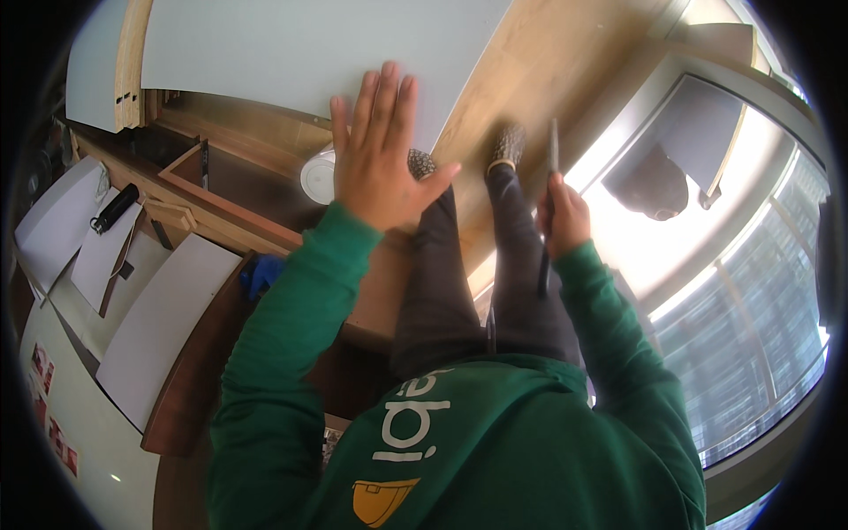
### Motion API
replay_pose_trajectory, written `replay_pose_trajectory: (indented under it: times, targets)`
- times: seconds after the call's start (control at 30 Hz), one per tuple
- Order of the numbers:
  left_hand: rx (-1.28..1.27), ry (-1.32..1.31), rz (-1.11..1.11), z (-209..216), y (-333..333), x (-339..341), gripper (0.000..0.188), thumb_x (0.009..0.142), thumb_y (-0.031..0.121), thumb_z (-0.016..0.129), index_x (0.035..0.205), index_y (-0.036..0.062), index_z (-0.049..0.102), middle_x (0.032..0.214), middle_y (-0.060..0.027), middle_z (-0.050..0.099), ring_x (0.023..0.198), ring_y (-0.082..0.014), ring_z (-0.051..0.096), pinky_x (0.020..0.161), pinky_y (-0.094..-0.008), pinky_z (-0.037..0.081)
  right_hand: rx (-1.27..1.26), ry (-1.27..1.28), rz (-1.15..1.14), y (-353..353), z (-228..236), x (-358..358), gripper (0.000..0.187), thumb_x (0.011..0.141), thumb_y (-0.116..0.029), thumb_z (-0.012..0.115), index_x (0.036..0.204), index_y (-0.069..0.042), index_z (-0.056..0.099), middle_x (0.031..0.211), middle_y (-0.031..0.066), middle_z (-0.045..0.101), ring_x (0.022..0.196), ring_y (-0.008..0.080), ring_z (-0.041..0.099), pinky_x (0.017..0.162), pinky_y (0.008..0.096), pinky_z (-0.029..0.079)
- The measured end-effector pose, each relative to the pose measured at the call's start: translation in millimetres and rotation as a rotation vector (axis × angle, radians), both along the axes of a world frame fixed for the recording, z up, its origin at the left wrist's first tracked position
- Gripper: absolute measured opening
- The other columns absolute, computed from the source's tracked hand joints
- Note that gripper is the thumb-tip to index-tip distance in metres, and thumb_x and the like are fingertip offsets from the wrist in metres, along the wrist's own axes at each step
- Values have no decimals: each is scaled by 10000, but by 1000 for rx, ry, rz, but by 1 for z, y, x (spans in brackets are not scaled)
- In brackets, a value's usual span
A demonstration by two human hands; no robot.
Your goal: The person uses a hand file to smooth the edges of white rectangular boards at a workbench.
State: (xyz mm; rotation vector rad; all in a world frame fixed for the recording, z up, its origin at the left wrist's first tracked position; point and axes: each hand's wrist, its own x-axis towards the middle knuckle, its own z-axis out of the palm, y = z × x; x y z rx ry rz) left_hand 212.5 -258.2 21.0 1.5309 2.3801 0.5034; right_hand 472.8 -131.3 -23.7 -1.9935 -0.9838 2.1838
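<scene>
My left hand (pixel 378 157) is stretched out flat with its fingers spread, over the near edge of a large pale grey panel (pixel 291 44). Whether the palm touches the panel I cannot tell. In my right hand (pixel 565 215), closed in a fist, is a long thin tool (pixel 554 146). Its slim metal blade points away from me, and a dark end sticks out below the fist. The exact kind of tool does not show. Just left of my left hand stands a white round tub (pixel 319 179), partly covered by the hand.
A brown wooden drawer or box (pixel 247 184) lies at the left, beside pale boards (pixel 168 327) and a black cylinder (pixel 115 209). Something blue (pixel 261 276) rests near my left sleeve. Wood flooring (pixel 521 71) runs ahead; a bright window (pixel 733 291) is at the right.
</scene>
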Motion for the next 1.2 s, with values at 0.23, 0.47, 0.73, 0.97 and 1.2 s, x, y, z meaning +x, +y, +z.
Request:
replay_pose_trajectory:
  times: [0.23,0.47,0.73,0.97,1.2]
  targets:
    - [-31,42,-33,-2,23,-17,996,756,372,777,1575,68,300,1636,-184,287,1520,-374,247,1199,-632,114,28,7,16,5,2,-3,448,1018,-446,588,786,-63,557,580,-2,455,462,103,413,435,251,333]
    - [95,106,69,-21,22,-56,859,896,529,660,1552,68,351,1629,-178,303,1508,-387,264,1187,-635,150,26,4,7,6,-2,-2,453,1017,-452,589,786,-64,561,572,-1,457,456,105,422,428,251,330]
    - [-14,94,-206,-10,9,-41,1090,765,734,682,1576,104,317,1661,-113,258,1531,-344,221,1209,-615,113,114,-4,280,0,7,-4,442,1013,-405,620,753,-49,592,597,-8,511,486,89,473,455,252,369]
    - [55,68,-331,-11,2,-64,913,806,617,729,1497,86,457,1604,-122,375,1492,-339,321,1197,-589,200,332,94,766,5,29,-5,329,967,-318,706,852,-12,673,614,33,559,546,143,540,509,318,426]
    - [224,86,-188,-17,13,-114,794,872,545,709,1472,76,484,1590,-148,392,1472,-365,349,1199,-570,216,897,268,980,6,47,-50,134,890,-187,741,886,-57,706,706,121,609,612,311,601,567,397,484]
